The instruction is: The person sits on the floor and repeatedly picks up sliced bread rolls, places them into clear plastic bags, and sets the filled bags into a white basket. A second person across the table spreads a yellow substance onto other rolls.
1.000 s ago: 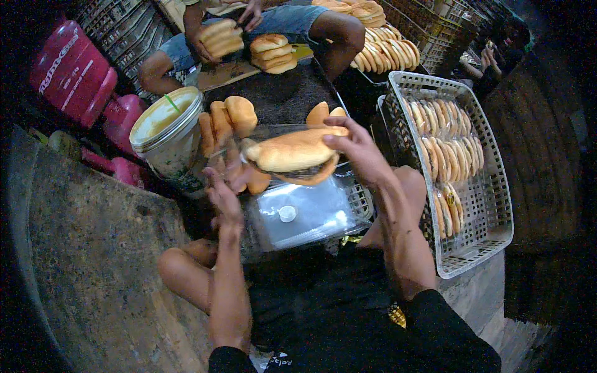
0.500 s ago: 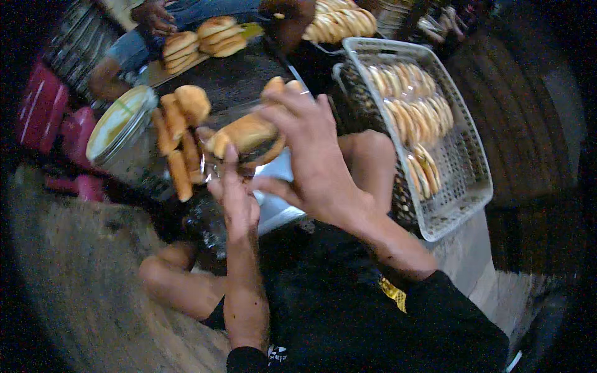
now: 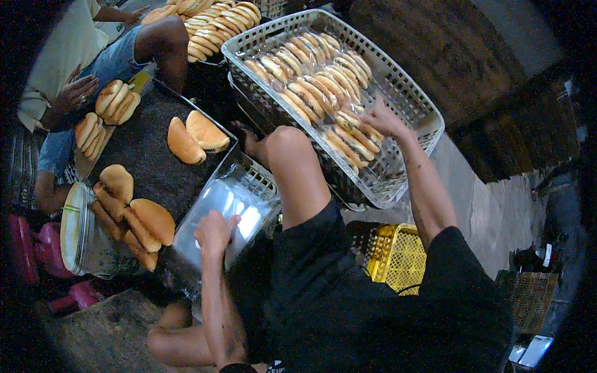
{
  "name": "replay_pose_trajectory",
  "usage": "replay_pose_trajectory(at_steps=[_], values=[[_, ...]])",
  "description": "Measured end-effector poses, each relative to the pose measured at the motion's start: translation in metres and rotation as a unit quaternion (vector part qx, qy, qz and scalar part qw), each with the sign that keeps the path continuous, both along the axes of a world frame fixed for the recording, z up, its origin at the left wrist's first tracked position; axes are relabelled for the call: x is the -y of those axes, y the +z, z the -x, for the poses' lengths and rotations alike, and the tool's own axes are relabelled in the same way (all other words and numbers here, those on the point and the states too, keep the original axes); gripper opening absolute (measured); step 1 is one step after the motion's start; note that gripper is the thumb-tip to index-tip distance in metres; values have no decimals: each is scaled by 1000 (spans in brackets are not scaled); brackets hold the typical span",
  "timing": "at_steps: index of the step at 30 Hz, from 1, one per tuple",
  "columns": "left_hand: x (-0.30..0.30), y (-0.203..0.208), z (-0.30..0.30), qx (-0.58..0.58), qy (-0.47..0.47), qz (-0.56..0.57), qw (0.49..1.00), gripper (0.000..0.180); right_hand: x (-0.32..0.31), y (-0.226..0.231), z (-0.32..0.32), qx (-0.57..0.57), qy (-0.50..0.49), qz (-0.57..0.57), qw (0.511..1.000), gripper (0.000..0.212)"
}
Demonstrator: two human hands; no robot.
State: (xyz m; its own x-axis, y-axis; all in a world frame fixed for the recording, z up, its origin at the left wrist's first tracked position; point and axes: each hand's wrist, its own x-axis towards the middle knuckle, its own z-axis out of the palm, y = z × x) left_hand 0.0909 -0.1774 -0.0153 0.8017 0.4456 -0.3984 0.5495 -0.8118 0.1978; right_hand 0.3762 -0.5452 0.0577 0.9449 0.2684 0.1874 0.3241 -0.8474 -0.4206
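Observation:
My right hand point(image 3: 382, 120) reaches into a grey plastic crate point(image 3: 429, 118). Its curled fingers grip the end of a filled bun in a clear bag point(image 3: 365, 129), in the nearest row of packed buns. Over a stack of clear plastic bags point(image 3: 202, 211) lies my left hand point(image 3: 214, 231), fingers curled and thumb sticking up; anything in them is hidden. To the left, several plain buns point(image 3: 153, 221) lean beside a round tub point(image 3: 74, 227) with a pale smear. Two folded buns point(image 3: 198, 138) rest on the dark tabletop point(image 3: 146, 146).
Another person's hand point(image 3: 76, 93) is near stacked buns point(image 3: 118, 102) at the far left. More buns point(image 3: 221, 28) fill a container at the back. A yellow basket point(image 3: 398, 258) stands below my right arm. My bent knee point(image 3: 289, 146) rises between bags and crate.
My view has turned right. Half a second ago both hands were together at a bun above the bags; now the right is in the crate and the left stays over the bags.

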Motion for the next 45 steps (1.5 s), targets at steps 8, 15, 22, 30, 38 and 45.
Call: replay_pose_trajectory(at_steps=[8, 15, 22, 30, 38, 45], values=[[-13, 46, 27, 209, 52, 213, 953, 46, -251, -2, 138, -143, 472, -66, 868, 41], [-43, 26, 54, 396, 418, 652, 494, 70, -301, 15, 205, -368, 279, -426, 778, 17], [-109, 62, 82, 643, 416, 477, 431, 27, -318, 31, 223, -493, 290, -401, 715, 23], [-200, 35, 198, 758, 572, 194, 246, 51, -530, -55, 221, -35, 461, -94, 881, 77], [-182, 17, 185, 774, 511, 244, 284, 66, -528, -72, 172, -136, 378, -187, 897, 42], [-185, 21, 153, 681, 494, 148, 520, 64, -343, 49, 137, -485, 281, -393, 729, 53]])
